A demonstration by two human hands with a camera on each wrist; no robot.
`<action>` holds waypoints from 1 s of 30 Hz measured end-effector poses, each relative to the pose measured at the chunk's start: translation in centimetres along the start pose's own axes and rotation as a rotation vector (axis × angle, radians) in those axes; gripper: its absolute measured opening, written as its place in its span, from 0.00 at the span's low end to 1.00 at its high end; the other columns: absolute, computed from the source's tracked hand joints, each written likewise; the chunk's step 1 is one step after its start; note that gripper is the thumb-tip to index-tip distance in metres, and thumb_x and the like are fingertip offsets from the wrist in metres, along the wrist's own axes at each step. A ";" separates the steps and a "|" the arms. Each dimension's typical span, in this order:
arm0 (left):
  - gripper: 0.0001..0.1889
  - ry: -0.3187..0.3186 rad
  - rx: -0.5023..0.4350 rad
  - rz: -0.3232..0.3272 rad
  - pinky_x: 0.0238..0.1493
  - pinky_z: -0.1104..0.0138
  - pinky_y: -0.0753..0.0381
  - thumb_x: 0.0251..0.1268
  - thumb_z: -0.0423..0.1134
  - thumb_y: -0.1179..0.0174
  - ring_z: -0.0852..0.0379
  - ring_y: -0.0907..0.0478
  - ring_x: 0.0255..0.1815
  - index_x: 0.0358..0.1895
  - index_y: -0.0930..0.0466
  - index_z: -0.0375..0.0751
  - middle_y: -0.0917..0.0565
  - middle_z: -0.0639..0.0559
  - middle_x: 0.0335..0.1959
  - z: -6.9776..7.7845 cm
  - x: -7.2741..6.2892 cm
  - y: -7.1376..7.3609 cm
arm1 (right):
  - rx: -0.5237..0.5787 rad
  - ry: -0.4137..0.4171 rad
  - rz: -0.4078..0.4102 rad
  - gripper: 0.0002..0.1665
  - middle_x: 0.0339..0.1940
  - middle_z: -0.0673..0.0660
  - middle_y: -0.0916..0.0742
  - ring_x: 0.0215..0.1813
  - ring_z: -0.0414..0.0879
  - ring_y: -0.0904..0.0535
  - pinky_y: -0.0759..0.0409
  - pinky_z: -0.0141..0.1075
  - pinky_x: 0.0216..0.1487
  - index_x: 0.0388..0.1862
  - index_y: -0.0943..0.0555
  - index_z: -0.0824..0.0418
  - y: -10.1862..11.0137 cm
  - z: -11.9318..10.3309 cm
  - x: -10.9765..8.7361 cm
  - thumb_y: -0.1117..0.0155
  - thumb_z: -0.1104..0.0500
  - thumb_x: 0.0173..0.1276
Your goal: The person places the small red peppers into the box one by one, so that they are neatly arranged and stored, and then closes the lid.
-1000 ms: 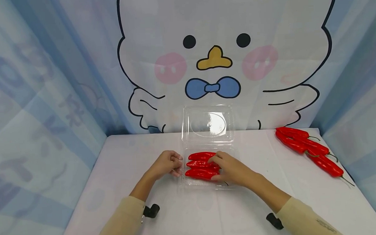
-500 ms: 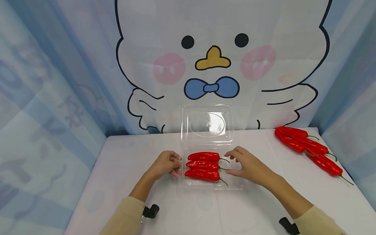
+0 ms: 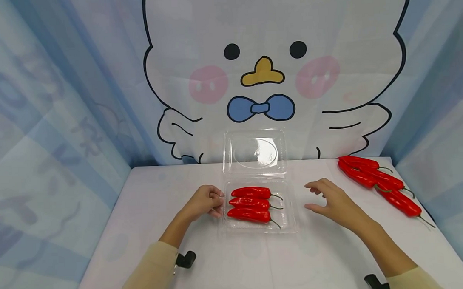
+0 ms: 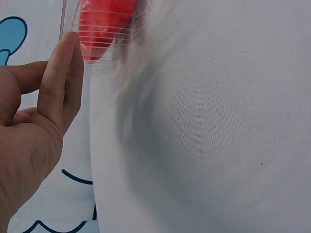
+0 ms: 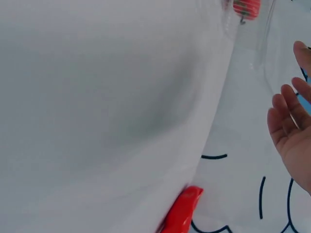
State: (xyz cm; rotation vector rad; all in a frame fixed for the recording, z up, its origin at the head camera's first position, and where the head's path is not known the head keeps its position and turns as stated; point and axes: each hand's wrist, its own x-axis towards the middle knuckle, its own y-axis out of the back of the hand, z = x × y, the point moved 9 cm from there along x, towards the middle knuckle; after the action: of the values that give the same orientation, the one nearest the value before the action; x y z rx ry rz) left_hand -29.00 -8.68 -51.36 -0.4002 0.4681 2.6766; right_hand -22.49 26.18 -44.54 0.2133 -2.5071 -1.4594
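Note:
A clear plastic clamshell container [image 3: 290, 217] stands with its lid [image 3: 237, 161] raised at the back. In it lie three red chili peppers [image 3: 249, 203] side by side, stems toward the right. My left hand [image 3: 204, 201] holds the container's left rim with bent fingers. In the left wrist view, fingertips of that hand [image 4: 43, 111] meet the container's wall, and red shows through the plastic. To the right of the container, my right hand [image 3: 338, 204] is above the table, fingers and thumb apart, holding nothing. The right wrist view shows this hand [image 5: 294, 131] with spread, relaxed fingers.
Several more red chili peppers [image 3: 403, 204] lie in a loose pile near the table's right edge. The white table [image 3: 236, 267] ends at a printed cloth backdrop [image 3: 258, 33]. Blue curtains [image 3: 63, 146] hang on both sides.
My right hand has let go of the peppers in the container and moved right, past its rim. The left hand stays at the left rim.

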 end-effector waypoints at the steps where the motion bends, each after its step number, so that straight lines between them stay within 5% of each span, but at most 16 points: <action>1: 0.10 0.003 -0.003 0.000 0.28 0.64 0.10 0.71 0.27 0.38 0.55 0.14 0.24 0.51 0.23 0.28 0.17 0.41 0.32 0.0 0.0 0.0 | -0.008 -0.007 0.007 0.35 0.54 0.60 0.16 0.53 0.58 0.18 0.11 0.54 0.51 0.63 0.22 0.60 0.3 0.5 -0.2 0.18 0.55 0.58; 17: 0.09 0.005 0.007 0.009 0.28 0.64 0.10 0.71 0.27 0.38 0.55 0.14 0.23 0.51 0.23 0.29 0.18 0.41 0.31 0.0 0.1 0.1 | -0.083 -0.143 0.103 0.42 0.58 0.72 0.17 0.57 0.70 0.22 0.14 0.66 0.47 0.65 0.24 0.67 5.9 9.0 -3.8 0.16 0.55 0.55; 30: 0.10 0.015 0.004 0.010 0.28 0.65 0.10 0.71 0.28 0.38 0.54 0.15 0.24 0.51 0.23 0.29 0.18 0.42 0.31 0.0 0.0 0.2 | -0.117 -0.349 0.034 0.52 0.67 0.84 0.31 0.60 0.80 0.35 0.16 0.71 0.41 0.76 0.37 0.69 8.8 16.4 -6.7 0.24 0.45 0.64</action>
State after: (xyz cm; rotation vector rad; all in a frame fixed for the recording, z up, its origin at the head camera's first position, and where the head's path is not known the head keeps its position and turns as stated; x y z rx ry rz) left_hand -29.07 -8.85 -51.31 -0.4175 0.4811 2.6832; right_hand -20.54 45.85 -45.52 -0.1154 -2.6561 -1.7532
